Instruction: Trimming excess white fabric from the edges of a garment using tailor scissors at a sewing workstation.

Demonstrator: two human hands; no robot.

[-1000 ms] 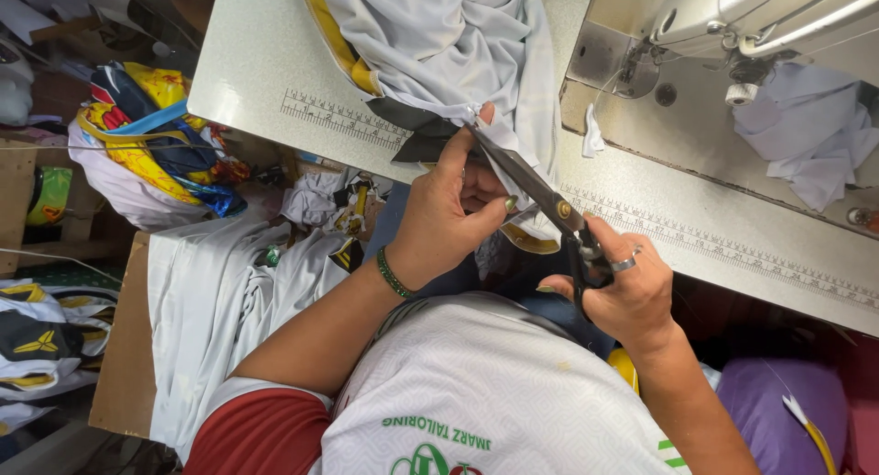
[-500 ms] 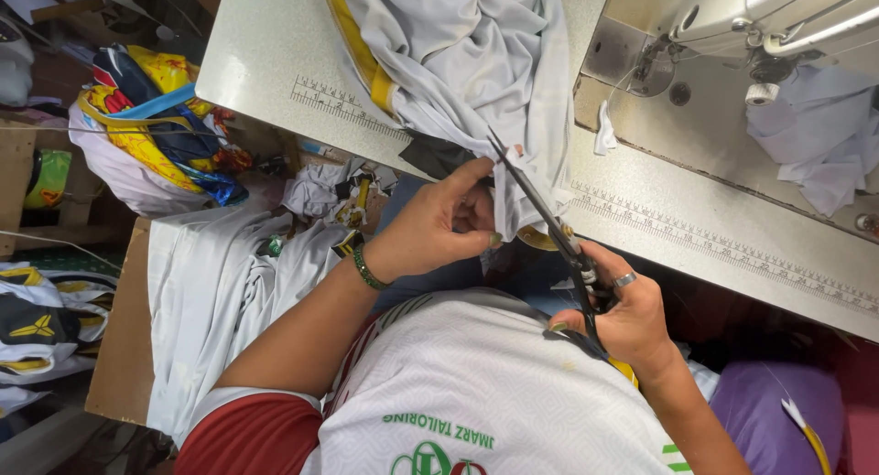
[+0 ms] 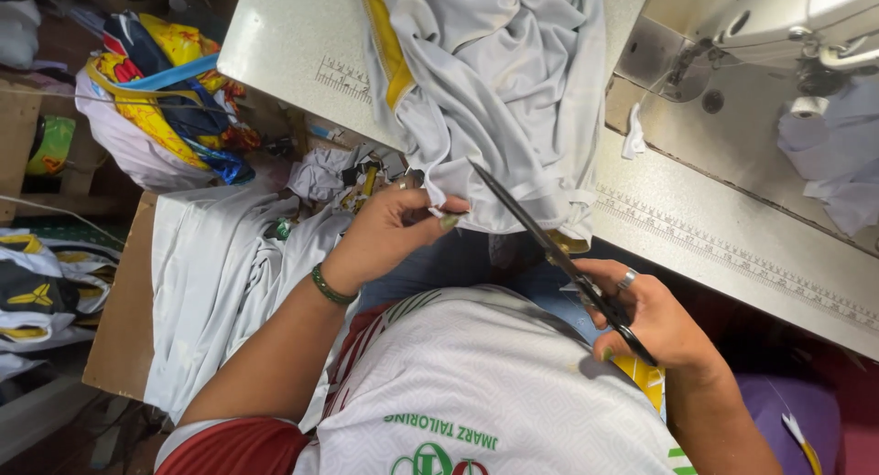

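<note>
Left hand (image 3: 389, 232) pinches the grey garment's (image 3: 494, 91) hem while right hand (image 3: 650, 315) grips black scissors (image 3: 549, 251), whose blades could nick those nearby fingertips.

The left hand (image 3: 389, 232) reaches forward from a bent arm, thumb and fingers pinched shut, a green band on its wrist. The right hand (image 3: 655, 315) sits lower, fingers curled closed, ring on one finger, forearm angled back.
</note>
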